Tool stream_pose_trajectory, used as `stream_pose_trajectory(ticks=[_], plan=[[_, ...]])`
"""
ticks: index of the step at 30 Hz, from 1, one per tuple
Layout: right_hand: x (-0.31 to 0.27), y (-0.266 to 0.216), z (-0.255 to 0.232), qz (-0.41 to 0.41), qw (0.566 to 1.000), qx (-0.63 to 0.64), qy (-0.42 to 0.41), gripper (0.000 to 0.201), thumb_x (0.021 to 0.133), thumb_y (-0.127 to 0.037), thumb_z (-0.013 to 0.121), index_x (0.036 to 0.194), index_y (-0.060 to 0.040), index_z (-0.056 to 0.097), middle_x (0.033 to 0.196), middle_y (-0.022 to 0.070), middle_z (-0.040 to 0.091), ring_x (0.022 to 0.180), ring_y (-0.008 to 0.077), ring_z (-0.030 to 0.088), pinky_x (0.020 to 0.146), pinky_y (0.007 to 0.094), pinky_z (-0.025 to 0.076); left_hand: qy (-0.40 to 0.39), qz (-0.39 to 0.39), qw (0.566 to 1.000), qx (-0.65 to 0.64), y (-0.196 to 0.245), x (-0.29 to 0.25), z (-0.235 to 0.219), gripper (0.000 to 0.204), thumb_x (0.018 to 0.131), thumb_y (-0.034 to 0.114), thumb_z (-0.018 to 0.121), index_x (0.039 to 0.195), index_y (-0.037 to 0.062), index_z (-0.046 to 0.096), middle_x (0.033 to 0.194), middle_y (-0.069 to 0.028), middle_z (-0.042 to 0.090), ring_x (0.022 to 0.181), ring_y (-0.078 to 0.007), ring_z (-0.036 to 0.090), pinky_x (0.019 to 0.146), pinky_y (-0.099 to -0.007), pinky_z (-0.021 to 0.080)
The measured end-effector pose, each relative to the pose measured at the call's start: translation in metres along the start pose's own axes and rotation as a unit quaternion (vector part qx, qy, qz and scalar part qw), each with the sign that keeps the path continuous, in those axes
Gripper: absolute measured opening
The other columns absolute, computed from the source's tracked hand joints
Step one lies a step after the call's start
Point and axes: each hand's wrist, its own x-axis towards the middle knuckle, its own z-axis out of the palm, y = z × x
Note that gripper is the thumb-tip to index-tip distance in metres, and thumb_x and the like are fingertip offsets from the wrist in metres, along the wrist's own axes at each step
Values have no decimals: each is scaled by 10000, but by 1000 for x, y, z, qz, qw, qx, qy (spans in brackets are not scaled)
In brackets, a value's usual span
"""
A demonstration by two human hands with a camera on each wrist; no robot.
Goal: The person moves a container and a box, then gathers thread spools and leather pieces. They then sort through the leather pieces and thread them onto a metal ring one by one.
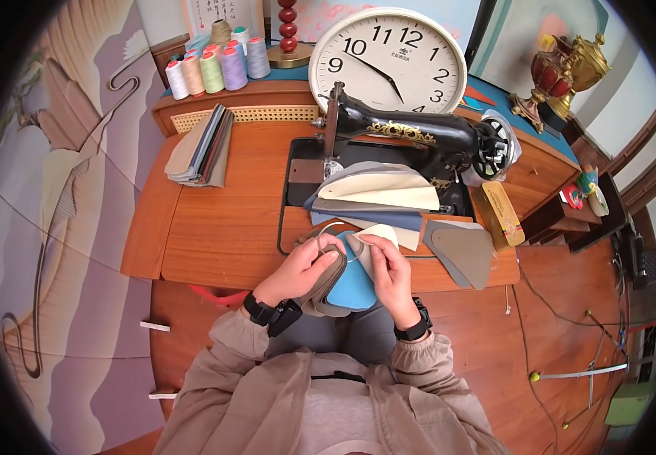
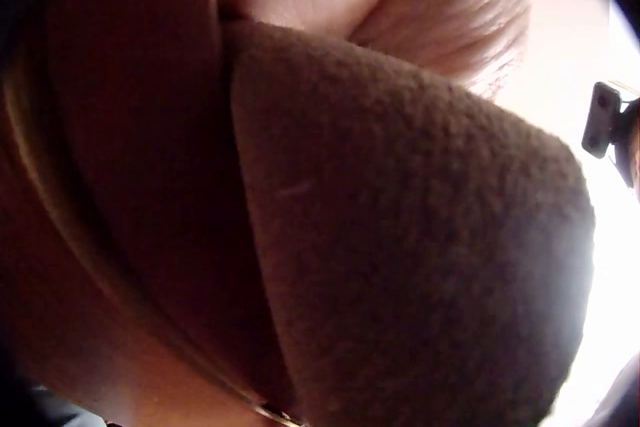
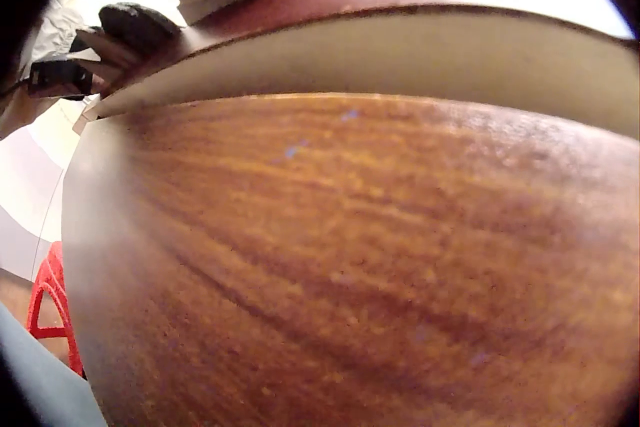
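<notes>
Near the table's front edge, the left hand (image 1: 297, 271) grips a stack of brown and grey fabric pieces (image 1: 323, 285), with a pale ring or cord at its fingers. A blue piece (image 1: 354, 285) fans out beside the stack, between the hands. The right hand (image 1: 390, 277) pinches the upper end of a cream piece (image 1: 382, 231) close to the left fingers. In the left wrist view a brown fuzzy piece (image 2: 410, 217) hangs below part of the left hand (image 2: 400, 7). The right wrist view shows mostly table wood, and the right fingers' hold is not clear there.
A black sewing machine (image 1: 403, 129) stands behind the hands, with cream, grey and blue pieces (image 1: 377, 189) piled before it. Grey pieces (image 1: 460, 254) and a tin box (image 1: 501, 216) lie rightward. Another fabric stack (image 1: 203, 148) is at left, below thread spools (image 1: 212, 72).
</notes>
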Motion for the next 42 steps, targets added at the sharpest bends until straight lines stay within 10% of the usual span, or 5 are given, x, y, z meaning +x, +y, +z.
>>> stream_pose_trajectory(ticks=[16, 31, 37, 42], plan=[[-6, -8, 3, -81, 989, -120, 40, 138, 974, 0, 548, 1079, -16, 636, 940, 142, 686, 822, 273, 685, 723, 328, 528, 19, 35, 999, -4, -10, 0, -2, 153, 1050, 111, 439, 1109, 20, 548, 985, -21, 563, 928, -81, 513, 859, -255, 440], [-13, -38, 8, -176, 956, -216, -94, 87, 898, -7, 627, 979, -16, 659, 909, 112, 666, 835, 299, 654, 730, 369, 529, 67, 41, 996, -39, -10, -4, -3, 144, 1051, 118, 457, 1124, 31, 546, 1022, -5, 553, 936, -64, 514, 856, -232, 438], [-13, -17, 26, 143, 959, 242, -22, 114, 1020, -93, 554, 1017, 14, 593, 928, 45, 662, 822, 82, 619, 754, 225, 497, 42, 19, 996, -75, -5, -6, -3, 149, 1054, 140, 455, 1129, 43, 541, 1044, -5, 545, 967, -68, 509, 882, -234, 427], [-14, -10, 27, 127, 980, 147, -54, 104, 990, -81, 607, 1018, 14, 639, 865, 15, 671, 766, 54, 607, 718, 209, 497, 67, 161, 978, 117, -12, 2, -5, 131, 1046, 124, 459, 1126, 46, 528, 1071, -20, 537, 1025, -80, 497, 937, -250, 409]])
